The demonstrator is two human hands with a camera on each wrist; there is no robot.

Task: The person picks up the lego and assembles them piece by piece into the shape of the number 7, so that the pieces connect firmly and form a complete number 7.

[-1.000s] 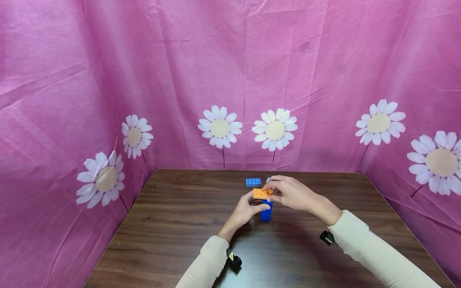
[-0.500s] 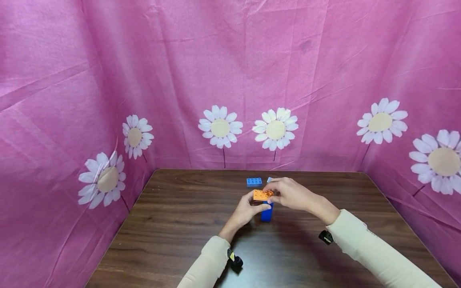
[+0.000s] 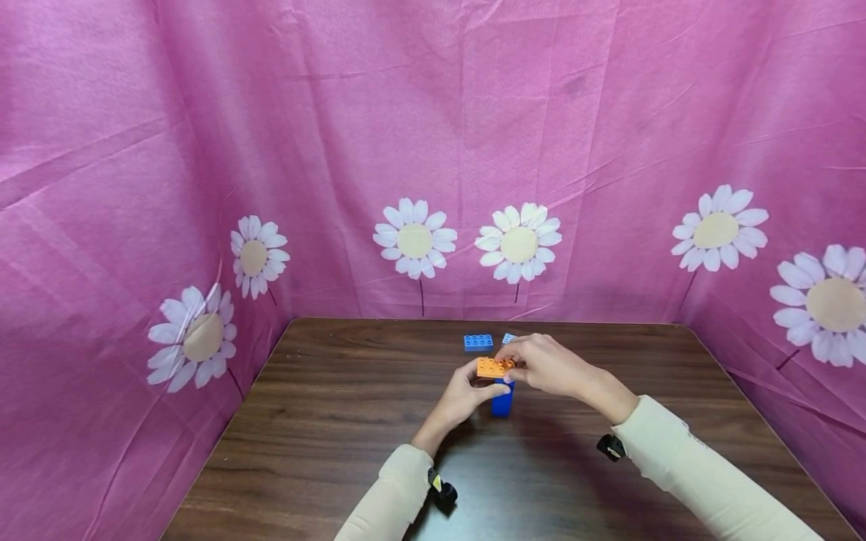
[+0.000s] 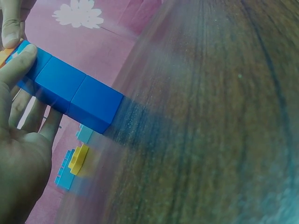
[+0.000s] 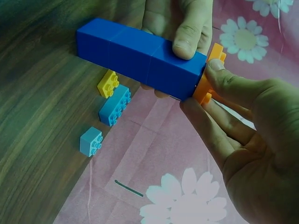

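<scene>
A tower of three stacked blue blocks stands upright on the table. My left hand grips its upper part, with the thumb on the near face and the fingers behind, as the left wrist view shows. On top of the tower lies an orange brick with studs, longer than the tower is wide and jutting out to the left in the head view. My right hand pinches this brick between thumb and fingers. In the right wrist view the orange brick sits right at the tower's end.
Behind the hands, a blue studded brick and a small light blue brick lie near the table's back edge. A yellow brick is beside the blue one. Pink flowered cloth hangs around the table.
The orange brick and my right hand have come down very slightly, and more of the light blue brick shows. My left hand keeps its grip on the tower.
</scene>
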